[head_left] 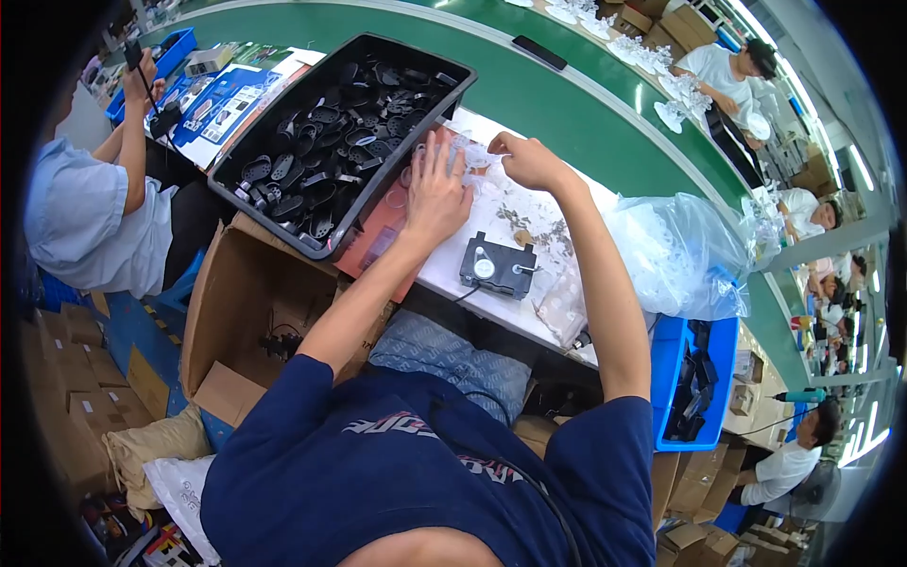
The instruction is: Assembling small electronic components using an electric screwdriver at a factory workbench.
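My left hand (439, 196) lies flat with its fingers stretched out, beside the near right wall of a large black tray (416, 137). Small transparent plastic pieces (477, 156) are heaped by its fingertips, and some rings show under and around it. Farther right, my right hand (534, 163) is raised over the far part of the white worktop (449, 255). Its fingers are curled together; what they hold, if anything, is hidden. Closer to me on the worktop sits a black boxy device (499, 266) with a round silver part on top and a cable.
Many black oval parts (326, 123) fill the tray. A large transparent bag (671, 250) of plastic pieces lies at right, above a blue bin (664, 378) of black parts. An open cardboard box (236, 312) stands at left. A co-worker (94, 198) sits at far left; a green conveyor belt (605, 142) runs behind.
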{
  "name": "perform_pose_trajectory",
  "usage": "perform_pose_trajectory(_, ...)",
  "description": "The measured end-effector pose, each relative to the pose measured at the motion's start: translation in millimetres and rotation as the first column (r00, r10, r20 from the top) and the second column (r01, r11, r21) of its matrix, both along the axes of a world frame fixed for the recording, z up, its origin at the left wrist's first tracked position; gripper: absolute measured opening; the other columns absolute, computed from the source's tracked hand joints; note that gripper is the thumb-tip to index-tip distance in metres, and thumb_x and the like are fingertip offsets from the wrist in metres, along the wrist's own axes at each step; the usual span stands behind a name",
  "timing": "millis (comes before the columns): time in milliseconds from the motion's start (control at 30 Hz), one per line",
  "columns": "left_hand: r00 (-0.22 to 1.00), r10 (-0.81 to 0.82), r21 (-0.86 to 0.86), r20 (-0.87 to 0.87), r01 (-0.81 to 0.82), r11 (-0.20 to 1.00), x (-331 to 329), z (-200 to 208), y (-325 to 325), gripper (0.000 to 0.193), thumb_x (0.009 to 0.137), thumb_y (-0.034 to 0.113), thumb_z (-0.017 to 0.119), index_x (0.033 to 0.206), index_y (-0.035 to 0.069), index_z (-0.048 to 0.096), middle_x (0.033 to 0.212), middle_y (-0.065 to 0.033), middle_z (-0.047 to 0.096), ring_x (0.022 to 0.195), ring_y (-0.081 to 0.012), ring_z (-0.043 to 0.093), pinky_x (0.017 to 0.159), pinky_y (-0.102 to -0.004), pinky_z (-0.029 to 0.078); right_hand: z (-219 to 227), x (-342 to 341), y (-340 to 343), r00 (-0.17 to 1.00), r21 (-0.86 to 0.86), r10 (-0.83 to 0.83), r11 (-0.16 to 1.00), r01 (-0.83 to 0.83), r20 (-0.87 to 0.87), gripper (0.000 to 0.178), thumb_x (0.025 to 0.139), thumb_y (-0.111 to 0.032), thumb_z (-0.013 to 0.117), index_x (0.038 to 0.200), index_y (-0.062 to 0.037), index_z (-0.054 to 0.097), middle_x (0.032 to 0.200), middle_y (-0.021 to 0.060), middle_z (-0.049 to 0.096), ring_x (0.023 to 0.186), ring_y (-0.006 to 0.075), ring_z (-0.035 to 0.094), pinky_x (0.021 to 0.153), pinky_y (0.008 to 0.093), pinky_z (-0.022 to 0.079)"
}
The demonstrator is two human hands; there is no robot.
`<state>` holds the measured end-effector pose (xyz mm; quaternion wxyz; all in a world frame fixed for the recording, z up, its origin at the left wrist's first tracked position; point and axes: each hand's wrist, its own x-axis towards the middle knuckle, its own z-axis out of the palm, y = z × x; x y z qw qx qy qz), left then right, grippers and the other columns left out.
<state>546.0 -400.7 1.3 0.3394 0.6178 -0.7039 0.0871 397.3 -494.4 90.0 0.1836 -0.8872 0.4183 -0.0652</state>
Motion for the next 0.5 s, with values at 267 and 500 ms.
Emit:
perform_pose_trajectory(267, 0.945, -0.288, -0.041, 0.156, 0.298, 0.954, -6.9, 2.7, -31.5, 0.041, 0.084, 0.023, 0.059, 0.124, 0.015, 0.058, 0.137, -0.0204, 0.042, 0.131, -0.0365, 0.034, 0.107, -0.0510, 0.024, 45.6, -84.7, 33.6, 0.986, -0.051, -0.103, 0.993, 0.111, 0.135, 0.026, 0.084, -0.005, 0.046, 0.106, 0.0011, 0.059, 0.106, 0.0137, 0.065, 0.086, 0.0258, 0.067, 0.077, 0.0338, 0.051)
perform_pose_trajectory(500, 0.988, -0.027, -0.117, 0.154, 0.045, 0.992, -2.8, 9.5, -35.3, 0.032, 0.084, 0.031, 0.060, 0.106, 0.011, 0.068, 0.135, -0.0240, 0.043, 0.131, -0.0407, 0.032, 0.105, -0.0559, 0.025, 163.9, -139.0, 207.9, 0.807, -0.085, -0.367, 0.888, 0.452, 0.464, 0.022, 0.090, -0.009, 0.051, 0.106, 0.0023, 0.061, 0.095, 0.0075, 0.067, 0.068, 0.0137, 0.063, 0.057, 0.0231, 0.045)
